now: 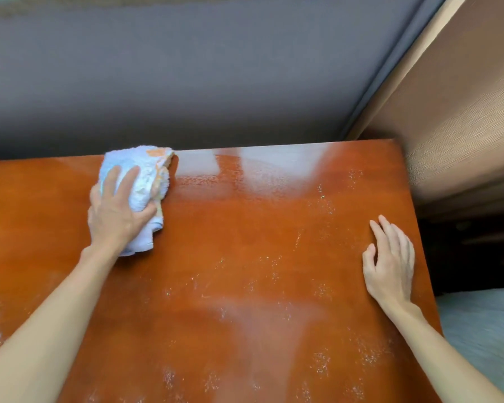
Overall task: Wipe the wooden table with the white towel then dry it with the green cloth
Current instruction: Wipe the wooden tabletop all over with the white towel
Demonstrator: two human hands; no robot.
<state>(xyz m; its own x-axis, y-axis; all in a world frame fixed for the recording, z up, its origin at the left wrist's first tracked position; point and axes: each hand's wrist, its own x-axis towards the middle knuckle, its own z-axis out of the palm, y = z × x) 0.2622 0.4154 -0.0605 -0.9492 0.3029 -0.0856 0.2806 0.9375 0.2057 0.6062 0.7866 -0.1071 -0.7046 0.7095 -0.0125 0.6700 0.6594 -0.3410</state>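
Note:
The wooden table [245,257] fills the lower view, reddish-brown and glossy, with wet droplets scattered over its middle and right. A bunched white towel [146,173] with orange markings lies near the table's far edge, left of centre. My left hand [114,210] presses down on the towel, fingers wrapped over it. My right hand [390,263] rests flat on the table near its right edge, fingers spread, holding nothing. No green cloth is in view.
A grey fabric surface [186,82] runs behind the table's far edge. A tan textured wall [463,112] stands at the right. Beyond the table's right edge lie a dark gap [472,251] and a pale grey soft surface [483,330].

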